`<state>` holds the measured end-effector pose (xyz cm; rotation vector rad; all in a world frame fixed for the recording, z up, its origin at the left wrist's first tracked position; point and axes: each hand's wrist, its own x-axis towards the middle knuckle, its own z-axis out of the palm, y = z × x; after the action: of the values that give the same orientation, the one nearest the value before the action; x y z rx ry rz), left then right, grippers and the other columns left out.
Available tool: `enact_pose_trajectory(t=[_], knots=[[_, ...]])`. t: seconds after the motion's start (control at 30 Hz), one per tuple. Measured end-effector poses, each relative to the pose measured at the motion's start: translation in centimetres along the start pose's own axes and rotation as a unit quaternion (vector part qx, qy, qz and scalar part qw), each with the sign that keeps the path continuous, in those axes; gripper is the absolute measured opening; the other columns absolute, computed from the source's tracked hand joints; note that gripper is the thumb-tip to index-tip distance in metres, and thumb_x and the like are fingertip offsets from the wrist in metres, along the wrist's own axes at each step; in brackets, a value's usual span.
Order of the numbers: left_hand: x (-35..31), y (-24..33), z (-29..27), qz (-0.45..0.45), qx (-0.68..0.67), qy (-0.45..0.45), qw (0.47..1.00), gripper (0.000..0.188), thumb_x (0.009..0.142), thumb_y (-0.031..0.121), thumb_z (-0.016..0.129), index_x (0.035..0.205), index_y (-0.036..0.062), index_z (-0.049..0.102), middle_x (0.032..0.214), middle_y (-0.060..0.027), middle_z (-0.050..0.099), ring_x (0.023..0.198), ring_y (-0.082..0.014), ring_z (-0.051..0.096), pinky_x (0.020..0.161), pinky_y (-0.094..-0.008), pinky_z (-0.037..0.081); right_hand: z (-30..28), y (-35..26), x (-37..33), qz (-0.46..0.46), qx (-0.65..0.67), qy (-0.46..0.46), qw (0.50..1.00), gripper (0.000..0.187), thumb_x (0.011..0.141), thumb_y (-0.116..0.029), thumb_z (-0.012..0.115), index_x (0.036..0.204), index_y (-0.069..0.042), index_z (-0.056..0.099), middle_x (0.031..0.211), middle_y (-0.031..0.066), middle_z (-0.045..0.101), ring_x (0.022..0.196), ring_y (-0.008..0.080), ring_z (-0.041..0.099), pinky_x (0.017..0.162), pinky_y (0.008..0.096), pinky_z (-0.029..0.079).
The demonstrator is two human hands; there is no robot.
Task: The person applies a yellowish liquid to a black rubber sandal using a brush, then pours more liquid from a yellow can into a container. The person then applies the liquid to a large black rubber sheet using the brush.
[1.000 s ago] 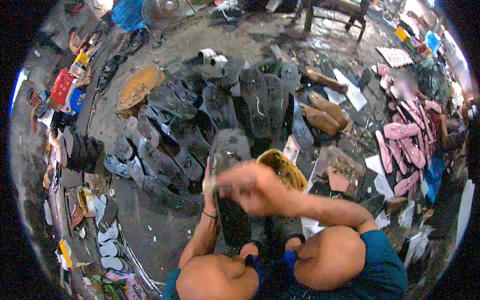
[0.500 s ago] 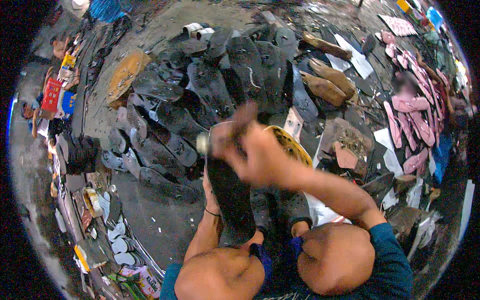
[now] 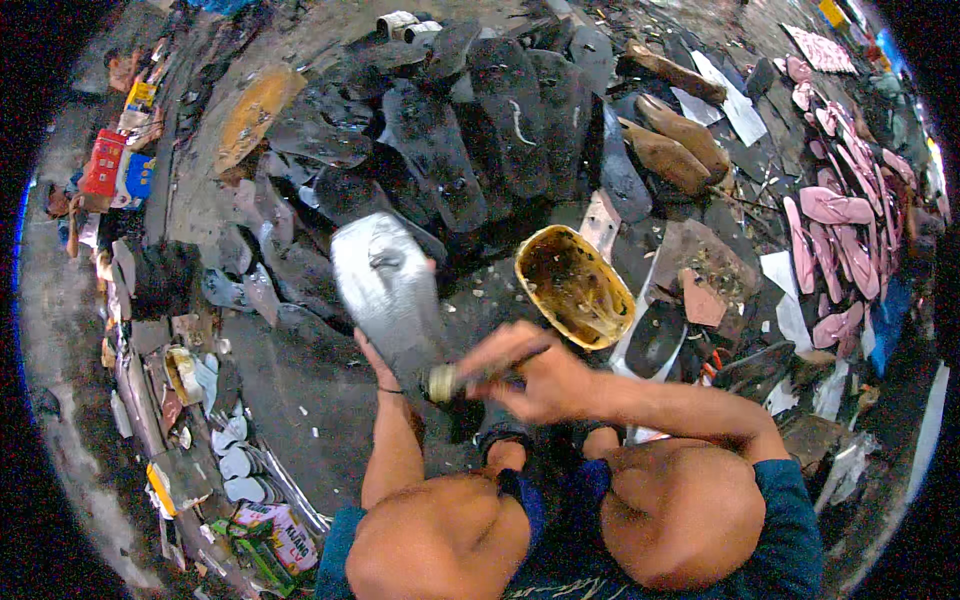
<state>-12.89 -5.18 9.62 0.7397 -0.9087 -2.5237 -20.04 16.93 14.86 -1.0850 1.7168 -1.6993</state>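
Note:
A black sandal sole (image 3: 385, 280) shines wet and light grey over its far half. My left hand (image 3: 378, 362) is closed on its left edge, the fingers partly hidden beneath it. My right hand (image 3: 530, 375) grips a brush by its dark handle. The pale brush head (image 3: 441, 383) lies against or just over the sole's near end. Beyond my right hand stands an oval yellow tub (image 3: 575, 275), coated inside with brownish residue.
Ahead lies a wide spread of black soles (image 3: 430, 150). Brown wooden shoe lasts (image 3: 665, 155) rest at the far right, with pink sandal pieces (image 3: 840, 207) beyond them. Grey sole-shaped pieces (image 3: 240, 462) and a red crate (image 3: 103, 170) are on the left.
The sole has tilted so its wet top now faces up. My right hand and the brush have drawn nearer to me, uncovering the yellow tub.

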Motion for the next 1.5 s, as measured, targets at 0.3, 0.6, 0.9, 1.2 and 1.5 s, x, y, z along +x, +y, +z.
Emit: enact_pose_trajectory(t=[0.3, 0.6, 0.9, 1.2, 1.5], knots=[[-12.9, -0.6, -6.5, -0.229, 0.039, 0.080, 0.969, 0.056, 0.103, 0.041, 0.032, 0.136, -0.0024, 0.047, 0.131, -0.0191, 0.057, 0.115, -0.0358, 0.058, 0.103, -0.0476, 0.046, -8.8, 9.6, -1.5, 0.192, -0.407, 0.117, 0.885, 0.025, 0.086, -0.022, 0.071, 0.104, -0.004, 0.071, 0.093, 0.0128, 0.073, 0.080, 0.0207, 0.071, 0.072, 0.0331, 0.054], [-13.8, -0.7, -9.3, -0.055, 0.353, 0.056, 0.932, 0.046, 0.104, 0.030, 0.031, 0.127, -0.0017, 0.054, 0.119, -0.0154, 0.064, 0.105, -0.0252, 0.064, 0.095, -0.0396, 0.049, -12.5, -1.5, -10.4, 0.442, -0.422, -0.221, 0.760, 0.039, 0.085, -0.038, 0.067, 0.104, -0.005, 0.070, 0.093, 0.0217, 0.068, 0.085, 0.0404, 0.067, 0.075, 0.0475, 0.054], [-2.5, -2.7, 3.9, -0.150, -0.082, -0.076, 0.982, 0.046, 0.099, 0.038, 0.036, 0.116, 0.0036, 0.061, 0.102, -0.0100, 0.069, 0.090, -0.0236, 0.068, 0.080, -0.0380, 0.057, -5.8, -5.8, 3.0, 0.082, -0.018, 0.036, 0.996, 0.027, 0.085, -0.014, 0.075, 0.109, -0.004, 0.065, 0.098, 0.0068, 0.069, 0.093, 0.0169, 0.065, 0.080, 0.0330, 0.051], [-2.2, -0.1, 2.3, -0.130, -0.240, -0.023, 0.962, 0.062, 0.097, 0.048, 0.032, 0.132, 0.0007, 0.050, 0.119, -0.0191, 0.063, 0.105, -0.0323, 0.063, 0.092, -0.0430, 0.051, -3.2, -2.8, 2.5, -0.190, -0.129, -0.061, 0.971, 0.042, 0.079, -0.013, 0.065, 0.121, -0.009, 0.062, 0.110, 0.0095, 0.066, 0.100, 0.0298, 0.064, 0.086, 0.0401, 0.051], [-0.3, 0.5, 3.7, -0.172, -0.379, -0.066, 0.907, 0.047, 0.092, 0.036, 0.048, 0.119, -0.0033, 0.056, 0.111, -0.0173, 0.063, 0.099, -0.0285, 0.062, 0.087, -0.0407, 0.054, -2.7, -2.8, 1.1, -0.088, -0.104, -0.141, 0.980, 0.049, 0.074, -0.021, 0.070, 0.123, -0.017, 0.065, 0.092, 0.0068, 0.066, 0.088, 0.0257, 0.063, 0.082, 0.0399, 0.049]])
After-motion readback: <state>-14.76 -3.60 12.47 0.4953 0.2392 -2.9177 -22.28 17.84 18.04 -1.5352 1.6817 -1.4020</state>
